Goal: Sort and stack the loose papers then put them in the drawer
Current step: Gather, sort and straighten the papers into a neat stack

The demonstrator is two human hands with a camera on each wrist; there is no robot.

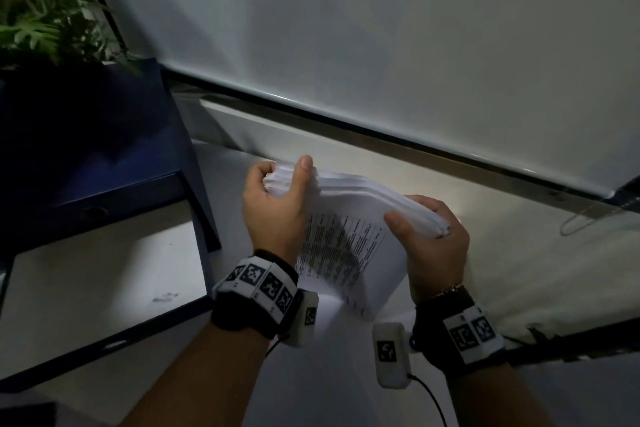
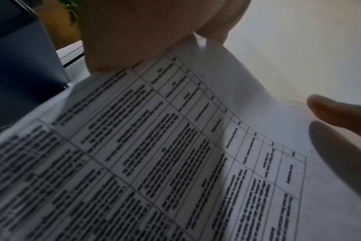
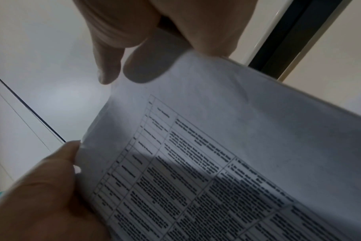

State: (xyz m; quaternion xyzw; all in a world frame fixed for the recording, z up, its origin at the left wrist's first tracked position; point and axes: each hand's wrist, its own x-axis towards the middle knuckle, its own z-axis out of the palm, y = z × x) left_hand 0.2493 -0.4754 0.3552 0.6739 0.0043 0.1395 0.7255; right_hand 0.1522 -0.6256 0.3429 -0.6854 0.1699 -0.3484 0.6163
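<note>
A stack of white papers (image 1: 349, 215) printed with tables stands on edge over the pale surface, its top edge fanned. My left hand (image 1: 277, 191) grips the stack's left end, thumb on the near face and fingers curled behind. At the right end my right hand (image 1: 433, 229) grips it the same way. The printed sheet (image 2: 175, 154) fills the left wrist view, with my right fingertips (image 2: 336, 112) at its far edge. In the right wrist view the sheet (image 3: 227, 163) slants across, and my left hand (image 3: 43, 192) holds its lower corner. The dark blue drawer (image 1: 114, 274) stands pulled out at left.
A dark blue cabinet (image 1: 86, 135) sits at left above the drawer, with a green plant (image 1: 45, 28) on top. A white roller blind (image 1: 381, 28) hangs behind, and its dark sill (image 1: 381, 135) runs diagonally. A metal clip (image 1: 575, 222) lies at right.
</note>
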